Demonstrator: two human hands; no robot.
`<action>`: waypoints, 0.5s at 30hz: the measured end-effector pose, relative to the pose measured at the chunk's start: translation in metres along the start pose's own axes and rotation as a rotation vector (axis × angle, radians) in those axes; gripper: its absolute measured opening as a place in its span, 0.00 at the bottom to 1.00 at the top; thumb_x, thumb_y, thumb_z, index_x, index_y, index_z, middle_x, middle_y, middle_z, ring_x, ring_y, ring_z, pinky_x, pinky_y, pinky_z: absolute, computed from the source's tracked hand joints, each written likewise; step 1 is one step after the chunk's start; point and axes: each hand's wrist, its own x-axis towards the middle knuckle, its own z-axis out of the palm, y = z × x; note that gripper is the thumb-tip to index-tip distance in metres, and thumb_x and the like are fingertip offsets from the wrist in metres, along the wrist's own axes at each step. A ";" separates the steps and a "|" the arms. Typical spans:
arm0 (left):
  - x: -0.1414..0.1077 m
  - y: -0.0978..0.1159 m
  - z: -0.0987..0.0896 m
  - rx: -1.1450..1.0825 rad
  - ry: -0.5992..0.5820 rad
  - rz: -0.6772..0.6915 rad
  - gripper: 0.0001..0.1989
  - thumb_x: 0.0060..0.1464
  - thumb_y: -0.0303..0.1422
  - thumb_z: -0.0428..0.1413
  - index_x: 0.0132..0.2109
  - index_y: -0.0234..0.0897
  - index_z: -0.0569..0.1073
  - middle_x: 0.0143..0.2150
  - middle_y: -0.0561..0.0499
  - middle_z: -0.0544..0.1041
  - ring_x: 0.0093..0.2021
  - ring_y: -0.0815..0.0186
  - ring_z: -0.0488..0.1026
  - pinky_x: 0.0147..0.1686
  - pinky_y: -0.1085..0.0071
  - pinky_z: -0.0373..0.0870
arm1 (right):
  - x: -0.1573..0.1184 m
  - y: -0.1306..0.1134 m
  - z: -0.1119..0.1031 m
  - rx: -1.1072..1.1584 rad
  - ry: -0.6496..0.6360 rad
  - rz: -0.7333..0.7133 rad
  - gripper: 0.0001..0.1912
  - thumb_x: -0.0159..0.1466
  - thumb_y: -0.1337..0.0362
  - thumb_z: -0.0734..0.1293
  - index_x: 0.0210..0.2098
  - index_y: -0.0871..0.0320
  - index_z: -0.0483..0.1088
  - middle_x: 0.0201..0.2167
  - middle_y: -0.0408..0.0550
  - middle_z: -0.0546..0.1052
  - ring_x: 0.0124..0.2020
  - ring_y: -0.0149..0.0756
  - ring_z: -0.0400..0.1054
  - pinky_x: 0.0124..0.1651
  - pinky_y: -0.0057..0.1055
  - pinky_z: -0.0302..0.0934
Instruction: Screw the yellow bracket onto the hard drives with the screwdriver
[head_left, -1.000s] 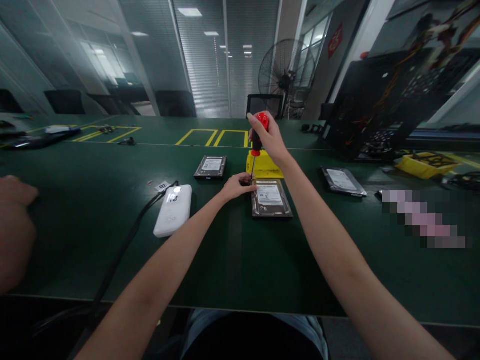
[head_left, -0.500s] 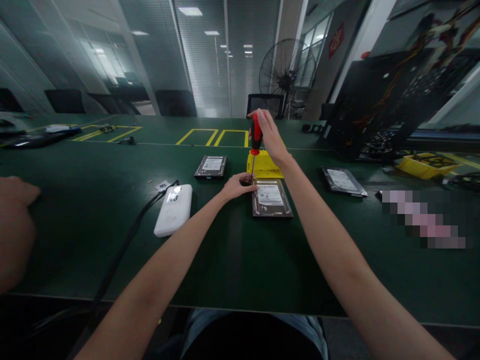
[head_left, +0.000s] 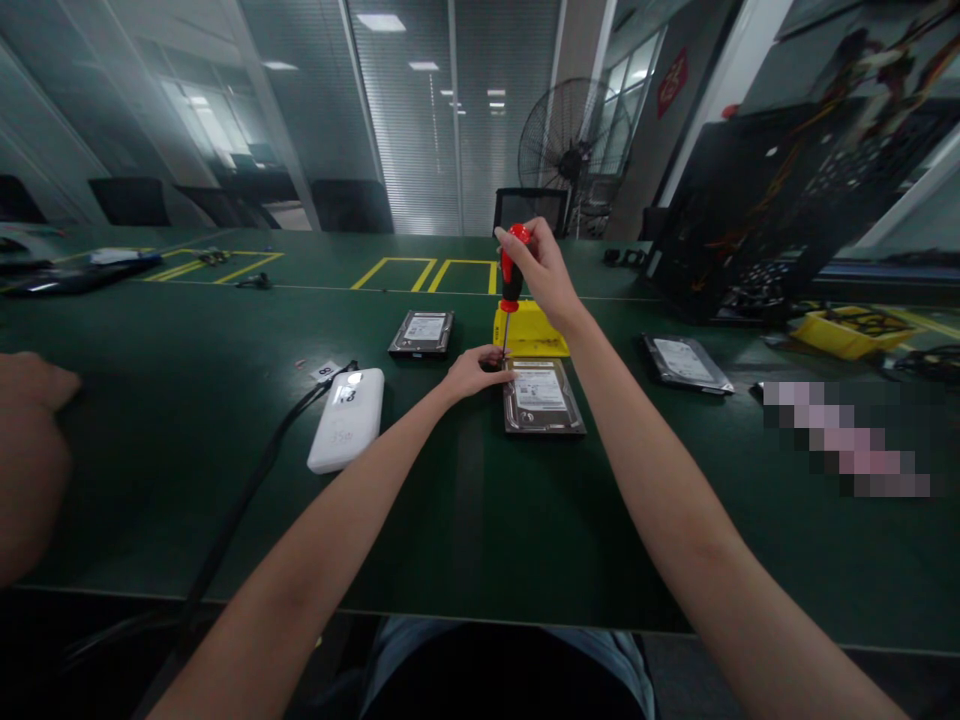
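In front of me on the table lies a hard drive (head_left: 551, 408) with a white label. My right hand (head_left: 546, 265) grips a red and black screwdriver (head_left: 512, 275) by its handle, shaft upright. The tip meets the drive's far left corner; the screw there is too small to make out. My left hand (head_left: 474, 374) is closed at that same corner, thumb over the drive's edge and fingers by the screwdriver tip. Just behind the drive is a yellow tray (head_left: 531, 330), partly covered by my right wrist.
Another hard drive (head_left: 423, 333) lies back left, a third (head_left: 686, 363) to the right. A white power bank (head_left: 347, 420) with a black cable is near my left forearm. Another person's hand (head_left: 37, 390) rests far left. A black computer case (head_left: 720, 210) and yellow bin (head_left: 844, 333) stand right.
My right hand's fingers have shifted around the screwdriver handle, from spread over its top to pinching its upper part. My left hand and the hard drive have stayed put.
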 end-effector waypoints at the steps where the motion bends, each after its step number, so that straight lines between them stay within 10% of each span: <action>1: 0.000 0.000 0.000 -0.001 0.001 0.000 0.30 0.40 0.43 0.62 0.50 0.32 0.70 0.48 0.41 0.73 0.45 0.60 0.71 0.47 0.61 0.66 | 0.000 -0.001 0.000 0.001 0.009 0.000 0.21 0.56 0.42 0.59 0.31 0.53 0.56 0.28 0.43 0.68 0.34 0.34 0.66 0.43 0.40 0.65; 15: 0.000 0.001 0.000 0.013 0.002 0.001 0.30 0.41 0.43 0.61 0.50 0.33 0.70 0.49 0.41 0.73 0.45 0.61 0.71 0.47 0.61 0.66 | -0.004 -0.003 0.002 0.124 -0.023 0.088 0.21 0.56 0.45 0.63 0.35 0.52 0.53 0.22 0.38 0.64 0.22 0.28 0.62 0.33 0.33 0.66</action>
